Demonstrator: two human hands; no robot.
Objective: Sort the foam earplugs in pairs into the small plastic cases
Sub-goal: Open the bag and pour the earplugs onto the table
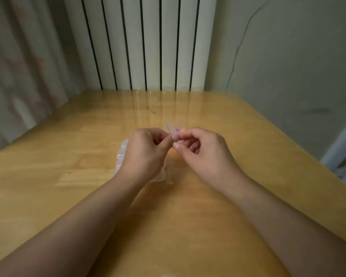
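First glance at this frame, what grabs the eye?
Two hands meeting mid-table: the left hand and right hand pinch a small clear case between their fingertips, with a purple speck showing at the grip. Beneath the left wrist lies a cluster of clear plastic cases on the glossy wooden table.

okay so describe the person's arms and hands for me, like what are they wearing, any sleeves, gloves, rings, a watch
Both forearms are bare as far as the picture's lower edge, so no sleeves show. The left hand and the right hand wear no gloves. No watch, bracelet or band shows on either wrist, and no ring shows on the fingers that can be seen. The fingernails look short and unpainted, though the picture is soft.
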